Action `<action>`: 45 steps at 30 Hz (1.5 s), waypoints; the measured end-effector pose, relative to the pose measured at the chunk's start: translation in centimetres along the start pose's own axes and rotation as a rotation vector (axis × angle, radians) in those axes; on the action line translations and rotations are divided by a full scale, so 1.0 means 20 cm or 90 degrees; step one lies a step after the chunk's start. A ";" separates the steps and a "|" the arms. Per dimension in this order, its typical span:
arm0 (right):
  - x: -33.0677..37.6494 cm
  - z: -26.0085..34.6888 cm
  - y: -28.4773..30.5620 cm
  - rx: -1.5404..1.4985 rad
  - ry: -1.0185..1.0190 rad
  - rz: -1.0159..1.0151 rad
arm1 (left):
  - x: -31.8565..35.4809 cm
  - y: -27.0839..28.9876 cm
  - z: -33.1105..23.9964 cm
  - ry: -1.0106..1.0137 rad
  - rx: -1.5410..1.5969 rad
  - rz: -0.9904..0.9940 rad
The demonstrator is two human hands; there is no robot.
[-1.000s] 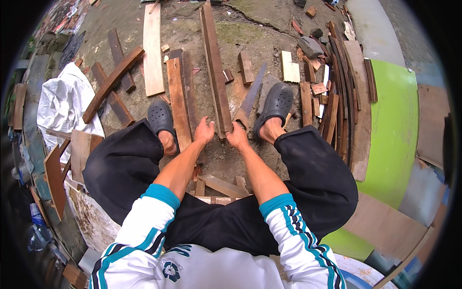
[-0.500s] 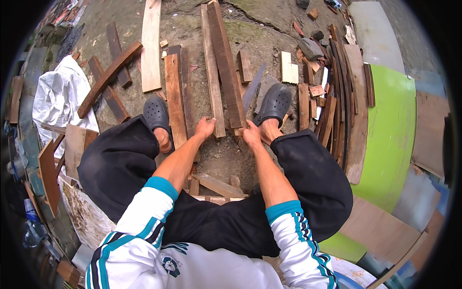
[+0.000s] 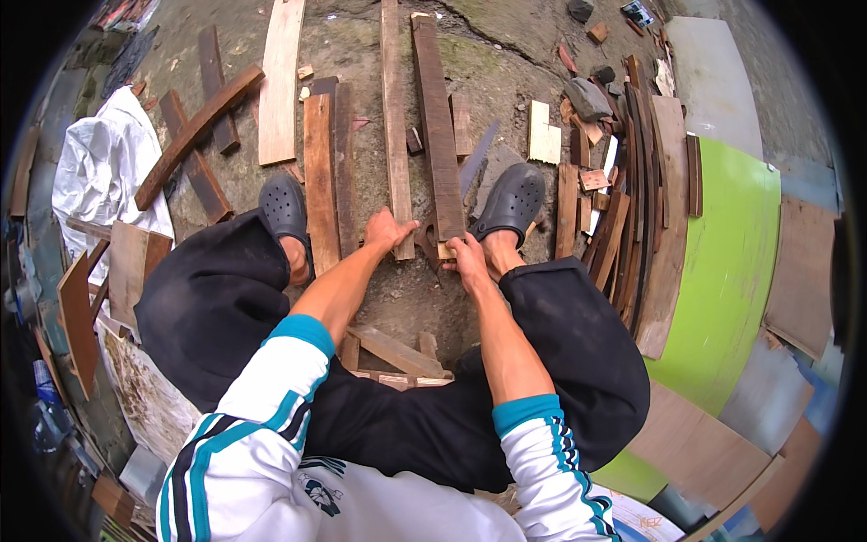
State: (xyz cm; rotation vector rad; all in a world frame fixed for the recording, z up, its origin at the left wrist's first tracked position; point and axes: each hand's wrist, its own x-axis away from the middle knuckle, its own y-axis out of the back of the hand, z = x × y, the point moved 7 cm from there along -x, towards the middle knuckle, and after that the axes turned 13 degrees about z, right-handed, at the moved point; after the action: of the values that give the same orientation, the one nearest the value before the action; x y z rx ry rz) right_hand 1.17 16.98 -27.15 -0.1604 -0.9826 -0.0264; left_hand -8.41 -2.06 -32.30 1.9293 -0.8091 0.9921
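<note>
Between my feet, my left hand (image 3: 389,231) is closed at the near end of a long, narrow, lighter wooden strip (image 3: 396,135), its thumb lying across the top. To the right, my right hand (image 3: 466,258) grips the near end of a darker, thicker wooden plank (image 3: 437,126). Both pieces point away from me, side by side with a gap between them. In that gap shows the brown handle of a hand saw (image 3: 424,238). The saw's grey blade (image 3: 478,159) emerges beyond the dark plank, beside my right shoe.
Brown planks (image 3: 319,181) lie by my left shoe, with a pale board (image 3: 282,86) beyond. Crossed dark planks (image 3: 200,135) and a white sack (image 3: 108,172) are farther left. On the right are stacked wood strips (image 3: 643,181) and a green panel (image 3: 722,271).
The dark plank's far end has swung right, away from the lighter strip, widening the gap. The saw handle and a small dark block now show there. My left thumb has moved across the strip.
</note>
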 end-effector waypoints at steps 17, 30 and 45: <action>-0.13 0.12 0.01 0.211 -0.007 -0.127 | 0.09 0.05 0.02 -0.211 0.451 0.055; 0.11 0.37 -0.24 0.314 0.115 -0.319 | 0.43 0.25 -0.12 -0.304 1.029 0.373; -0.14 0.22 -0.47 0.322 0.191 -0.297 | 0.77 0.88 -0.28 -0.545 1.034 0.403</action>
State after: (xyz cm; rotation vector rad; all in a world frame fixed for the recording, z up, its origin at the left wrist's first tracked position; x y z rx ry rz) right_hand -5.00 8.28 -25.91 0.5262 -0.6837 -0.2208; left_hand -17.04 -8.25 -10.74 3.8022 -1.2989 1.3546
